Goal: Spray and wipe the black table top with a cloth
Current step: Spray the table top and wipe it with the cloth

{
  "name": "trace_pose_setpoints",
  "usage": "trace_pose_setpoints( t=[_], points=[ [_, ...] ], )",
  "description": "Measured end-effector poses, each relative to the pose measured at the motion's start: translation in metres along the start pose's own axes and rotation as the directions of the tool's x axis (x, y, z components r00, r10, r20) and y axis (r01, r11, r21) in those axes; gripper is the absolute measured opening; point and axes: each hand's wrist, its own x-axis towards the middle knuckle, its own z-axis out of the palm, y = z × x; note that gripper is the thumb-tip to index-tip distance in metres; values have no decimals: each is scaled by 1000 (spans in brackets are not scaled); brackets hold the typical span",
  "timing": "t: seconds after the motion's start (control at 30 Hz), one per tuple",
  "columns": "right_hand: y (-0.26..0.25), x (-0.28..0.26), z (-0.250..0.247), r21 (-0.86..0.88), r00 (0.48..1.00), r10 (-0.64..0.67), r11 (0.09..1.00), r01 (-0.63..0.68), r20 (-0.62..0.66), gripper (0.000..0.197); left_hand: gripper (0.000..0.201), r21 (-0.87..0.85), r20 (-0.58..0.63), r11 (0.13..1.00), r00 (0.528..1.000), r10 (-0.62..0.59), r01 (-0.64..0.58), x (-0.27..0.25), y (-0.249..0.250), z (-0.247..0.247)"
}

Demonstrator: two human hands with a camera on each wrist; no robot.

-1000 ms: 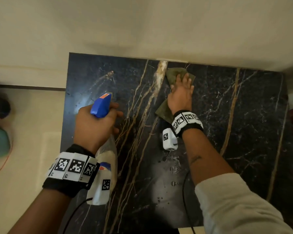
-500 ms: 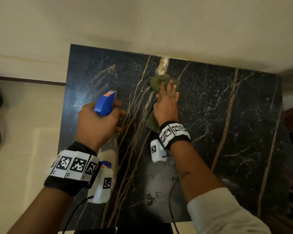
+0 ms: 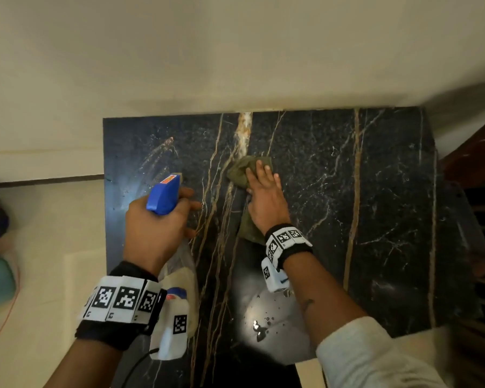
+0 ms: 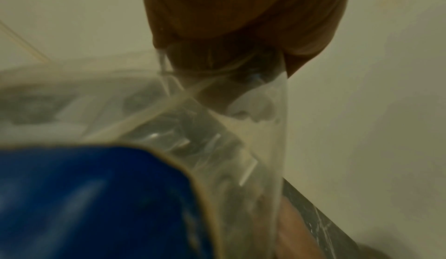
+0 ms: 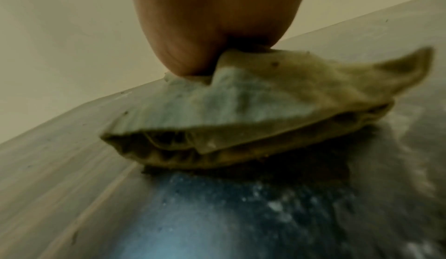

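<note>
My right hand [image 3: 265, 204] lies flat on a crumpled olive-green cloth [image 3: 242, 175], fingers [image 3: 267, 175] nearly straight and spread, pressing it against the black marble-look table top veined in gold and white [image 3: 333, 219]. The right wrist view shows the folded cloth [image 5: 253, 114] pinned under the heel of my palm, its layers gaping toward the camera, its far corner lifting off the slab. The cloth sits near the middle of the table, a little toward the wall, its long axis running from my wrist out past my fingertips, roughly in line with the pale veins.

My left hand [image 3: 157, 228] is wrapped around the neck of a clear plastic spray bottle with a blue trigger head [image 3: 164, 196], held above the table's left part; the nozzle points away from me toward the far left corner. In the left wrist view the bottle [image 4: 217, 129] fills the frame, blurred, and I cannot tell whether a finger rests on the trigger.

A misty streak of spray [image 3: 157, 155] marks the slab beyond the nozzle, to the left of the cloth and just across the veins from it. Droplets [image 3: 263, 323] also glint near the front edge, on my side of the right wrist. To my judgement, the cloth hand is the nearer to both wet patches, and a sideways sweep to the left would meet the streak first.
</note>
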Motion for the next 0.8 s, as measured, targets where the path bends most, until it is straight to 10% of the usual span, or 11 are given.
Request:
trace_pose_setpoints(
  t=[0.13,0.33,0.5,0.7,0.8],
  points=[
    [-8,-9,5,51,968,240,970,-237,-68,65,13,15,28,1000,1000,4,-4,-2,2,4],
    [1,-24,7,54,998,-63,997,63,2,66,17,16,66,1000,998,-15,14,-3,0,12],
    [-10,-20,9,65,952,296,955,-291,-83,70,17,-5,67,1000,998,-23,24,-5,1,10],
    [12,-28,2,17,999,-36,999,35,12,66,17,20,82,1000,997,-14,12,-5,1,9],
    [15,-19,2,3,987,155,988,-155,-49,66,17,32,81,999,997,0,-2,-6,-2,7]
  ],
)
